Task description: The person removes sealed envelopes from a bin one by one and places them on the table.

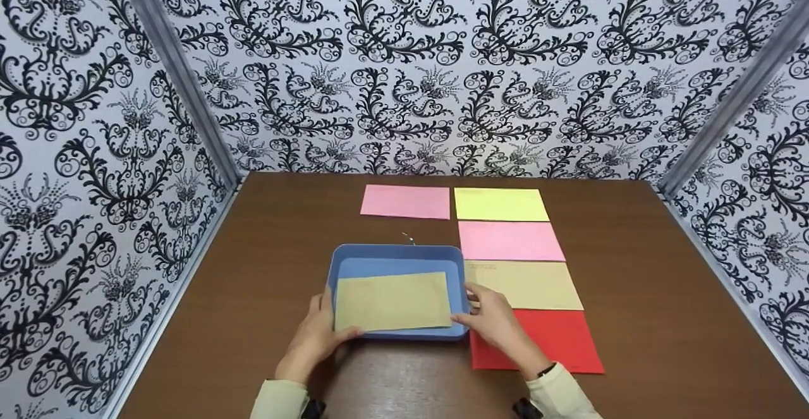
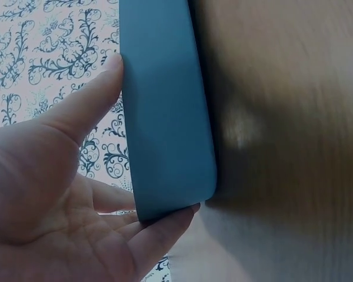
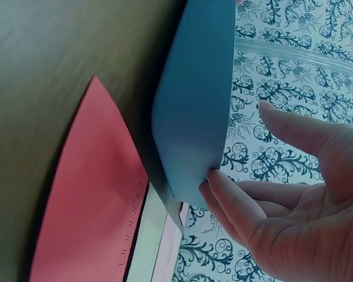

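Note:
A blue rectangular tray (image 1: 397,251) sits front and centre at the table, with a tan paper envelope (image 1: 392,302) lying flat inside it. My left hand (image 1: 314,333) grips the tray's front left corner. In the left wrist view its thumb meets the rim while the fingers (image 2: 165,235) reach round the corner's outer wall. On the opposite side, my right hand (image 1: 496,318) touches the tray's outer wall with its fingers (image 3: 232,200). The right thumb stands apart from the rim in the right wrist view, over the tray's front right corner.
Right of the tray, a column of flat envelopes runs back: red (image 1: 556,340), beige (image 1: 528,285), pink (image 1: 510,241) and yellow (image 1: 501,205). Another pink envelope (image 1: 406,202) lies behind the tray on the brown table (image 1: 638,267). Patterned walls (image 1: 404,90) enclose the back and sides.

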The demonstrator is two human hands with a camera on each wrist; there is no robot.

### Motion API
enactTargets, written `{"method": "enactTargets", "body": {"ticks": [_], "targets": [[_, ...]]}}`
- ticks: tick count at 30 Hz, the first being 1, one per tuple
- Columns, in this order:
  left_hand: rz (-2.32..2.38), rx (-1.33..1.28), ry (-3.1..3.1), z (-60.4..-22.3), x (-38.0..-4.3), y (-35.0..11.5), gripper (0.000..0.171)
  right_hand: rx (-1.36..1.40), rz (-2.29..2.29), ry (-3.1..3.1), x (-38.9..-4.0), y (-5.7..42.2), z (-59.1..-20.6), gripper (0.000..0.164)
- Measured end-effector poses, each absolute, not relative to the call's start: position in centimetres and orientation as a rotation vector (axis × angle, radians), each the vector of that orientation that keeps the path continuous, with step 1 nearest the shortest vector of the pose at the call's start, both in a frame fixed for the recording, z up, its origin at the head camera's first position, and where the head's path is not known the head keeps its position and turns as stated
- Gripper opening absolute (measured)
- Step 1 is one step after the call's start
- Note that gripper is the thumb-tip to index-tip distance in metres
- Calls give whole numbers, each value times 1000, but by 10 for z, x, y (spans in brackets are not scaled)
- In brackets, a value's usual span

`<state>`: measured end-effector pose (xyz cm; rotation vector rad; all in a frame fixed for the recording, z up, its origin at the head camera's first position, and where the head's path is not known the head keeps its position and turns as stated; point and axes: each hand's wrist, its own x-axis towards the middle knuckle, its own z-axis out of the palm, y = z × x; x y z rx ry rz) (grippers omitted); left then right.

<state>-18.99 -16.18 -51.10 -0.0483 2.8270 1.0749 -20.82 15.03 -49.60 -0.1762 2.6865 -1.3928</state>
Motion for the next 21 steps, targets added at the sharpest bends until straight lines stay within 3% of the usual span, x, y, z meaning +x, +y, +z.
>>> {"method": "enactTargets", "body": {"ticks": [8, 16, 21], "targets": [[994, -50, 2842, -508, -190, -160, 113, -215, -1409, 2668, -204, 149, -503, 78], [776, -66, 2893, -498, -194, -157, 114, -259, -1013, 2927, -198, 141, -508, 96], [604, -56, 2943, -493, -201, -154, 111, -239, -933, 2986, -196, 136, -509, 97]]}}
